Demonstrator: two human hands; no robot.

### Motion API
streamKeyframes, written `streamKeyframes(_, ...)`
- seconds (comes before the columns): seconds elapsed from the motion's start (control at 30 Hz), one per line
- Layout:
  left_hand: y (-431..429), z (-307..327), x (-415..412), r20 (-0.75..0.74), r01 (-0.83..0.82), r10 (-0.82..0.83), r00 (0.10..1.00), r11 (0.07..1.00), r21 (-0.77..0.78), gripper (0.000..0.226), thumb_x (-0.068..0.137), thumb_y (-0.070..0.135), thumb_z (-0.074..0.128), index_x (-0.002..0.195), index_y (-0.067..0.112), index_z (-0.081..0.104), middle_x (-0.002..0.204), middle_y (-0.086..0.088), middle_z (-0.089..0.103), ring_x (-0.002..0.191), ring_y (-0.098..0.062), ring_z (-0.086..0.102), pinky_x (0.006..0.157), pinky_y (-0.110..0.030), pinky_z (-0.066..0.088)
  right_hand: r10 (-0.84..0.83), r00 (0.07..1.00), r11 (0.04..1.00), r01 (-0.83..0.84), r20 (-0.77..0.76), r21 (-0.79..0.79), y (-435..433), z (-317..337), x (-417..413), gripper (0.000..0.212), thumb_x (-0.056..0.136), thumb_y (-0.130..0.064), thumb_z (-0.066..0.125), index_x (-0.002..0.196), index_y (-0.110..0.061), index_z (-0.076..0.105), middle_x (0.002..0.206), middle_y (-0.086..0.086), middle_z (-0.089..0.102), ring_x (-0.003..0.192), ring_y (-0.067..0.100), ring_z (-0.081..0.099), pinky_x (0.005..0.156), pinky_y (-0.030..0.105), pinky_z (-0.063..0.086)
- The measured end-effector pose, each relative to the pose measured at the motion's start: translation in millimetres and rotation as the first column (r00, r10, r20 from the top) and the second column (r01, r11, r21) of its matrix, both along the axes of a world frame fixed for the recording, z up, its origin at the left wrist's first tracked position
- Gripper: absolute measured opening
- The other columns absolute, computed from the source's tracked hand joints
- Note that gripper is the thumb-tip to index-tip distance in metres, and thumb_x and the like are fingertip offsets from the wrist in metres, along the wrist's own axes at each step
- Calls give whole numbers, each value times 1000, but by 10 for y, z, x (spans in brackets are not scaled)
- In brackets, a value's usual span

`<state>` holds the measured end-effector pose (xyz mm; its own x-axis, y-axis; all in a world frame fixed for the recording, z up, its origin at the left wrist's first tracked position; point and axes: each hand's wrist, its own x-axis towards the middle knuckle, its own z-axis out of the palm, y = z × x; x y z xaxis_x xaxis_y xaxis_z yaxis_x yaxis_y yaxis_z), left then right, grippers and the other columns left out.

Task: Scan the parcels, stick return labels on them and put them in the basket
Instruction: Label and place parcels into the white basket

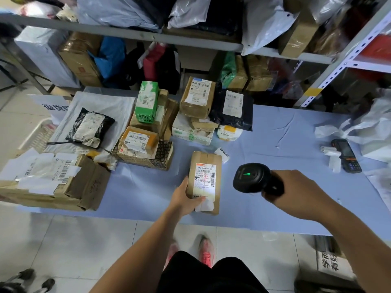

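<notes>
Your left hand (186,198) grips the parcel (206,176) by its near end, at the worktop's (275,134) near edge, label up, long axis running straight away from you. Your right hand (302,191) is wrapped round the scanner (251,177), over that same edge, nose aimed at the parcel.

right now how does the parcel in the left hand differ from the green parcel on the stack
The held parcel is brown cardboard; the green parcel is green-wrapped. The left hand grips the held parcel; the green parcel sits untouched on stacked boxes. Both carry barcoded labels.
</notes>
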<state>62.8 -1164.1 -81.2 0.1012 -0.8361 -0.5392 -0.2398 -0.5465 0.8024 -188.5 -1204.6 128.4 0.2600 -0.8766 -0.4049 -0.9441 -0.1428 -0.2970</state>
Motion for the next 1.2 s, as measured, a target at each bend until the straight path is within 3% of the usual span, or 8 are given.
streamKeyframes(0.13,-3,-6,-2,-9,-3,3,1000,1000,0,67,76,17,82,133,27,49,118,9,68,107,-13,65,97,-41,53,43,998,998,-45,-40,-39,-39,68,-67,18,81,-32,62,77,-47,51,75,-31,59,59,7,55,51,27,35)
streamKeyframes(0.37,-6,19,-9,-3,3,-3,1000,1000,1,68,77,18,81,135,26,47,118,7,68,106,-14,66,95,-41,54,74,996,995,-77,-44,-67,-69,108,-99,25,80,-30,62,74,-52,49,79,-39,55,56,7,52,51,26,34)
streamKeyframes(0.53,-15,25,-20,-5,-5,5,1000,1000,11,64,77,16,81,133,25,49,122,6,67,111,-15,63,96,-41,54,77,996,994,-81,-46,-78,-81,130,-127,20,83,-37,62,73,-49,50,75,-33,57,57,8,53,51,27,35)
streamKeyframes(0.63,-18,23,-21,-3,-3,3,1000,1000,12,67,77,16,81,134,27,48,123,7,67,112,-14,63,97,-41,53,78,995,993,-84,-68,-85,-93,143,-164,17,82,-39,62,74,-47,50,66,-17,61,58,9,54,52,27,37)
streamKeyframes(0.77,-23,17,-16,8,6,-6,1000,1000,18,63,76,19,82,129,30,50,120,10,67,112,-14,63,97,-40,53,31,999,997,-32,-13,-68,-95,75,-230,10,81,-47,63,82,-44,54,70,-24,62,60,6,57,54,26,39)
streamKeyframes(1.0,-38,61,-16,54,-7,5,999,999,42,53,69,22,87,112,27,55,109,11,69,101,-12,67,85,-43,59,-297,929,950,265,222,162,-170,-845,-294,10,85,-37,61,90,-33,54,69,-4,62,56,13,56,55,29,44)
streamKeyframes(1.07,-54,87,-16,84,-13,8,996,998,59,51,66,24,89,105,21,55,107,4,69,99,-19,67,81,-48,59,-310,926,949,287,216,131,-207,-1216,-279,21,89,-34,62,104,-23,54,79,-2,62,66,16,59,58,31,46)
streamKeyframes(1.2,-65,129,-38,134,-11,2,991,998,62,53,64,25,91,100,14,53,102,1,69,95,-21,66,78,-46,60,-331,943,944,330,41,32,-316,-1833,-289,37,91,-40,62,114,-15,46,106,3,64,99,28,58,81,39,46)
